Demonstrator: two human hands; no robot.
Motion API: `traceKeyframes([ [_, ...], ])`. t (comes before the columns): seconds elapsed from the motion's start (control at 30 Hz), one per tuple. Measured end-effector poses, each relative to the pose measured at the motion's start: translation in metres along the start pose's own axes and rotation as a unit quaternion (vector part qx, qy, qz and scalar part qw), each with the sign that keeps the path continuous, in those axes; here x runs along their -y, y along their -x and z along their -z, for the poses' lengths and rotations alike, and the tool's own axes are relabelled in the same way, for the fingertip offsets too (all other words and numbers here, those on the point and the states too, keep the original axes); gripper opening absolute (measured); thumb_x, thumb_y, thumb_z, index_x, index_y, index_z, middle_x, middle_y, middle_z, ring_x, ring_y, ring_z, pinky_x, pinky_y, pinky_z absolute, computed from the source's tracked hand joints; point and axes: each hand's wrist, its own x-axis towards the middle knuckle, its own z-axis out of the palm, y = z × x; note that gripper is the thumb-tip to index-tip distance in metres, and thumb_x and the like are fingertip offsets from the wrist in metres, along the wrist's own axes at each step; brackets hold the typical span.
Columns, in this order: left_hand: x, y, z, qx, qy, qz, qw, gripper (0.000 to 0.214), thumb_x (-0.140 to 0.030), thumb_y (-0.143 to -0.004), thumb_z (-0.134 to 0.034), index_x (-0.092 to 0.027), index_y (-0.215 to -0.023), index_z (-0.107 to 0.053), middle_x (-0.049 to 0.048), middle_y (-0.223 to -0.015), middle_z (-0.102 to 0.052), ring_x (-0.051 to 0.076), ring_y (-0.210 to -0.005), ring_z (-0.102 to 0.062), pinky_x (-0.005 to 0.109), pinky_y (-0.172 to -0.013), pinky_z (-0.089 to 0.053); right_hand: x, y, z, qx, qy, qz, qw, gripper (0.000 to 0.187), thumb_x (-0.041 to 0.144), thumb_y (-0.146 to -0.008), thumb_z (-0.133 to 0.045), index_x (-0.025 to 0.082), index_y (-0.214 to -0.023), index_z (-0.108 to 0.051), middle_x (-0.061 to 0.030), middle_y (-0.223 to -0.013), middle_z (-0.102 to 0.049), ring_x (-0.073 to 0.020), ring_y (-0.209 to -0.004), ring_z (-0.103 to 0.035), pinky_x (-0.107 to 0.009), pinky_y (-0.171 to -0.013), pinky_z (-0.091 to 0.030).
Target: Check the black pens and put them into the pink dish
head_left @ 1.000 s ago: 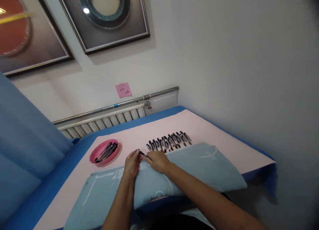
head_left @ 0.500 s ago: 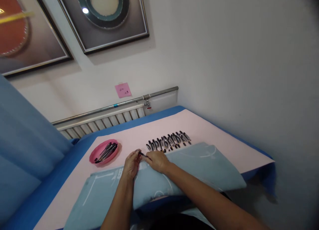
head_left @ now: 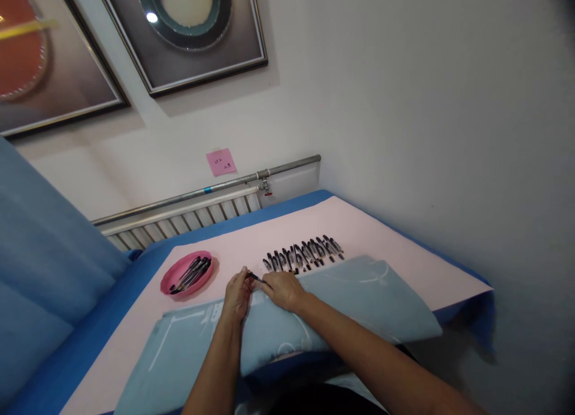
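The pen (head_left: 257, 277) sits between the two hands, just above the far edge of the pillow (head_left: 359, 301) and clear of the sheet (head_left: 381, 235).

- Long axis: close to level, running left to right across the view, the left end slightly higher and farther away.
- Left hand (head_left: 236, 296): fingers curled, thumb and fingertips closed on the pen's left end.
- Right hand (head_left: 282, 291): fingers bent over, tips pinched on the pen's right end — the grip itself is small in the view, and the exact finger count cannot be told.
- Nearness: both hands touch the pen, and neither is nearer than the other. The pen lies off the fingertips of each hand, towards the gap between them.

Both forearms rest on the pillow. The row (head_left: 305, 254) of dark pens lies on the sheet just beyond and right of the right hand — the nearer hand to it. The tray (head_left: 177, 268), holding loose pens, lies left of the left hand, apart from it.
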Motion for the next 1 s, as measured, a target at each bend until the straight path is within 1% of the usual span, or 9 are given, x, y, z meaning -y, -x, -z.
traceKeyframes([
  [0.13, 0.001, -0.001, 0.002, 0.003, -0.009, -0.006, 1.000, 0.022, -0.024, -0.054, -0.073, -0.013, -0.050, -0.054, -0.0043, -0.045, -0.049, 0.006, -0.047, -0.047, 0.019, -0.048, -0.037, 0.001, 0.001, 0.000, -0.003, -0.014, -0.003, 1.000, 0.045, 0.050, -0.086, -0.032, 0.018, -0.080, -0.062, -0.0082, -0.082, -0.065, -0.0197, -0.078, -0.059, -0.026, -0.063, -0.035],
  [0.23, 0.001, -0.001, 0.006, 0.005, -0.026, -0.010, 1.000, 0.016, -0.023, -0.055, -0.071, -0.012, -0.058, -0.060, -0.0012, -0.052, -0.055, 0.008, -0.052, -0.050, 0.019, -0.052, -0.040, 0.001, 0.001, -0.002, -0.013, -0.034, -0.011, 0.999, 0.042, 0.051, -0.084, -0.037, 0.018, -0.075, -0.062, -0.0073, -0.080, -0.065, -0.0191, -0.076, -0.058, -0.025, -0.063, -0.035],
  [0.33, 0.003, -0.003, 0.008, -0.001, -0.056, -0.018, 0.998, 0.012, -0.025, -0.062, -0.066, -0.013, -0.064, -0.061, 0.0026, -0.063, -0.059, 0.010, -0.059, -0.054, 0.021, -0.057, -0.043, -0.004, -0.001, -0.004, -0.037, -0.066, -0.032, 0.997, 0.036, 0.048, -0.082, -0.042, 0.018, -0.073, -0.061, -0.0053, -0.077, -0.065, -0.0173, -0.073, -0.057, -0.024, -0.061, -0.034],
  [0.47, 0.009, -0.011, 0.002, -0.014, -0.133, -0.037, 0.990, 0.009, -0.017, -0.066, -0.061, -0.015, -0.075, -0.063, 0.0057, -0.077, -0.062, 0.013, -0.067, -0.058, 0.026, -0.064, -0.045, -0.018, -0.009, -0.004, -0.096, -0.118, -0.102, 0.983, 0.032, 0.035, -0.087, -0.035, 0.017, -0.076, -0.059, -0.0035, -0.072, -0.063, -0.0132, -0.066, -0.055, -0.021, -0.058, -0.034],
  [0.53, 0.012, -0.018, -0.005, -0.016, -0.187, -0.053, 0.981, 0.017, -0.008, -0.062, -0.061, -0.017, -0.076, -0.064, 0.0045, -0.079, -0.062, 0.013, -0.068, -0.056, 0.024, -0.066, -0.044, -0.026, -0.012, -0.003, -0.124, -0.144, -0.139, 0.972, 0.036, 0.033, -0.088, -0.029, 0.016, -0.075, -0.058, -0.0035, -0.069, -0.062, -0.0122, -0.064, -0.053, -0.020, -0.056, -0.035],
  [0.63, 0.015, -0.030, -0.016, -0.017, -0.269, -0.080, 0.960, 0.024, 0.000, -0.056, -0.063, -0.021, -0.068, -0.066, 0.0014, -0.071, -0.057, 0.013, -0.071, -0.054, 0.021, -0.070, -0.041, -0.032, -0.015, -0.002, -0.150, -0.180, -0.171, 0.957, 0.037, 0.033, -0.087, -0.028, 0.016, -0.072, -0.057, -0.0023, -0.065, -0.060, -0.0113, -0.060, -0.052, -0.018, -0.054, -0.035],
  [0.77, 0.018, -0.039, -0.029, -0.019, -0.355, -0.090, 0.930, 0.024, -0.001, -0.054, -0.067, -0.022, -0.064, -0.066, 0.0004, -0.064, -0.048, 0.016, -0.076, -0.053, 0.022, -0.075, -0.037, -0.032, -0.015, -0.002, -0.162, -0.218, -0.175, 0.946, 0.035, 0.036, -0.084, -0.033, 0.017, -0.068, -0.057, 0.0011, -0.057, -0.057, -0.0106, -0.055, -0.050, -0.018, -0.053, -0.036],
  [0.9, 0.018, -0.039, -0.034, -0.034, -0.411, -0.076, 0.908, 0.015, -0.006, -0.058, -0.065, -0.020, -0.061, -0.061, 0.0044, -0.071, -0.051, 0.020, -0.089, -0.053, 0.023, -0.077, -0.036, -0.032, -0.015, -0.004, -0.171, -0.236, -0.174, 0.941, 0.033, 0.035, -0.083, -0.035, 0.017, -0.066, -0.057, 0.0018, -0.055, -0.055, -0.0103, -0.054, -0.049, -0.018, -0.051, -0.034],
  [1.0, 0.017, -0.035, -0.030, -0.060, -0.423, -0.056, 0.902, 0.012, -0.008, -0.063, -0.060, -0.017, -0.056, -0.055, 0.0088, -0.079, -0.055, 0.023, -0.098, -0.051, 0.025, -0.078, -0.037, -0.033, -0.016, -0.006, -0.170, -0.232, -0.170, 0.943, 0.033, 0.034, -0.083, -0.036, 0.017, -0.064, -0.057, 0.0022, -0.053, -0.053, -0.0099, -0.054, -0.048, -0.018, -0.051, -0.032],
])
